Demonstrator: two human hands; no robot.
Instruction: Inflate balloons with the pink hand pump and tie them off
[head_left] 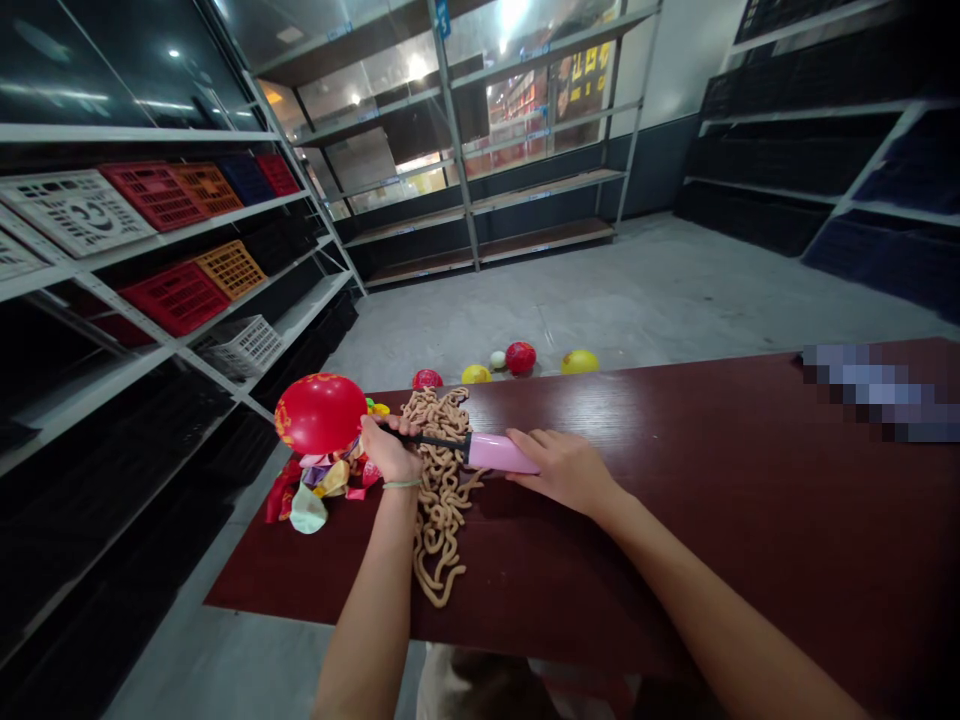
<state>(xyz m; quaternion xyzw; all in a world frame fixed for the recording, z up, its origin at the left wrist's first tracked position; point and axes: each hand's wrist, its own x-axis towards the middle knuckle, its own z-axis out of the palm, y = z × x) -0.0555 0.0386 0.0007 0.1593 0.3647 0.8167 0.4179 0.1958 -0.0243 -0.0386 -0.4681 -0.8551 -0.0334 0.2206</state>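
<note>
My left hand is closed around the neck of a red balloon, which is partly blown up, pinching it onto the black nozzle of a hand pump. My right hand grips the pink barrel of the pump, which lies level over the dark red table. Under the pump lies a tangle of tan cord. A heap of limp, uninflated balloons in mixed colours sits just left of my left hand, near the table's left edge.
Several blown-up balloons, red and yellow, lie on the grey floor beyond the table. Metal shelving with red, orange and white crates runs along the left. More shelves stand at the back and right. A blurred patch covers something at the table's far right.
</note>
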